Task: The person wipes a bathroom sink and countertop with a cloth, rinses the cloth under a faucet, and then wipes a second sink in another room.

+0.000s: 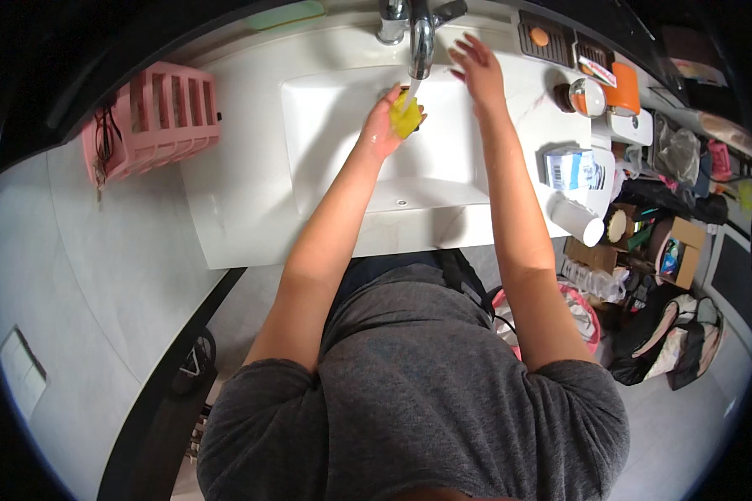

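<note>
My left hand (382, 128) holds a yellow sponge-like piece (406, 116) over the white washbasin (332, 144). A stream of water falls on it from the chrome faucet (421, 47). Something dark shows at the yellow piece's edge, and I cannot tell what it is. To the right of the spout, near the faucet's lever (449, 11), my right hand (478, 69) is raised with its fingers apart and nothing in it.
A pink plastic basket (163, 119) hangs at the left. Along the counter's right side are a dark ribbed tray (544, 44), a clear glass ball-like object (586, 98), a blue-and-white packet (567, 168) and a white cup (578, 220). Boxes and bags crowd the far right.
</note>
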Motion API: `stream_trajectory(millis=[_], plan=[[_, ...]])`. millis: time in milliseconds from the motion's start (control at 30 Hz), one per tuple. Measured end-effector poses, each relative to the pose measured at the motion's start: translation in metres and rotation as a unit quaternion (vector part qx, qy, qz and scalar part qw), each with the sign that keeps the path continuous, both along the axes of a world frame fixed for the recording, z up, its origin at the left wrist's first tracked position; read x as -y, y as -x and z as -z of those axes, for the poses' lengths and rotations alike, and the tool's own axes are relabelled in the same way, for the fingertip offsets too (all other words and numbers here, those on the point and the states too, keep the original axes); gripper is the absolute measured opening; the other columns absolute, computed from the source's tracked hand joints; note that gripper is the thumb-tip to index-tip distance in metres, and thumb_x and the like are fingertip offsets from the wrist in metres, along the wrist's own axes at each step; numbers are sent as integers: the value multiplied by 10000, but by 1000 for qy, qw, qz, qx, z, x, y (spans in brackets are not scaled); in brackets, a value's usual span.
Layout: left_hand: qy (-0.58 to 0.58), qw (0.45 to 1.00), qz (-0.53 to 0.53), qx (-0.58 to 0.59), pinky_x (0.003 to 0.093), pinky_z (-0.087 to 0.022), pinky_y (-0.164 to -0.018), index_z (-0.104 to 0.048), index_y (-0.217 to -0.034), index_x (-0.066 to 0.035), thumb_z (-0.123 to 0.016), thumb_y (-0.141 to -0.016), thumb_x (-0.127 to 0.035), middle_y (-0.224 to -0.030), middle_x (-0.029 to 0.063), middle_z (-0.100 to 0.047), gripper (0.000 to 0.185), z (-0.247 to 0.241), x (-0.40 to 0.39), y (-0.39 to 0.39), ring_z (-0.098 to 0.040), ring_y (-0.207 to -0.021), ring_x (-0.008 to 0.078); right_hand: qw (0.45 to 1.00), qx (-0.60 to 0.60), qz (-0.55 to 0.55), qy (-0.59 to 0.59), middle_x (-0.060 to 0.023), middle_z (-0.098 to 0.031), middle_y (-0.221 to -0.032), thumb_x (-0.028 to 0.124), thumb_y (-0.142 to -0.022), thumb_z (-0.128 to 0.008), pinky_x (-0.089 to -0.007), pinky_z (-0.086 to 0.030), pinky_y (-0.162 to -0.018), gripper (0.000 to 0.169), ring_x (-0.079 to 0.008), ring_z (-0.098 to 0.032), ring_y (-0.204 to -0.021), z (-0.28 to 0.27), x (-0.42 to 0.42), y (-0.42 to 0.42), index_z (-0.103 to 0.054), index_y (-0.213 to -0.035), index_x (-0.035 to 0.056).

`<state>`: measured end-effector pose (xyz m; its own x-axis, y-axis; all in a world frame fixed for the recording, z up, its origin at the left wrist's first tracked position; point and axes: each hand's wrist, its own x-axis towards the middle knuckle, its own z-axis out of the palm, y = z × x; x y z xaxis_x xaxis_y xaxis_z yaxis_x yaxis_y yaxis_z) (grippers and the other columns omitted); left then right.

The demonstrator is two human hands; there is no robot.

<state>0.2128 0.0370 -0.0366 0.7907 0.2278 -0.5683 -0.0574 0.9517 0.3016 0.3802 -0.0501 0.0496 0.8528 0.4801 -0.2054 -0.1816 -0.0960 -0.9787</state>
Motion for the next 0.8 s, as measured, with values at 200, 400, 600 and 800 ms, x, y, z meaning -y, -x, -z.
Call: stream_trajectory(millis=[200,400,600,800], plan=[[57,998,-6,10,550,-511,-1056,-603,-1208,-36,-516,-1030,-594,-1146,146,-638,592,-27,3,0,-649,-1039,323,995,87,-54,-8,-127,-634,-1375,152,-921,-683,-339,-478,-948,591,-184,-636,-1117,4,-31,-43,-505,-1463,1],[131,986,-82,57,627,-457,-1078,-565,-1228,-14,-498,-1049,-517,-1282,164,-611,538,-39,0,20,-571,-1244,395,964,248,-20,99,-159,-621,-1382,199,-964,-608,-355,-468,-978,554,-226,-595,-1142,-34,-45,22,-499,-1454,-35],[120,984,-116,66,475,-460,-1118,-612,-1279,-89,-413,-1092,-336,-1293,104,-655,369,-43,11,15,-612,-1239,289,952,242,-108,154,-204,-563,-1472,302,-940,-701,-460,-386,-1148,528,-411,-481,-1394,1,1,106,-592,-1373,21],[68,998,-6,-12,412,-429,-1146,-490,-1453,-112,-423,-1114,-398,-1412,78,-571,449,-56,41,38,-556,-1301,213,847,417,-160,288,-140,-538,-1524,431,-1014,-550,-677,-260,-1168,472,-389,-440,-1442,23,17,127,-635,-1403,177]])
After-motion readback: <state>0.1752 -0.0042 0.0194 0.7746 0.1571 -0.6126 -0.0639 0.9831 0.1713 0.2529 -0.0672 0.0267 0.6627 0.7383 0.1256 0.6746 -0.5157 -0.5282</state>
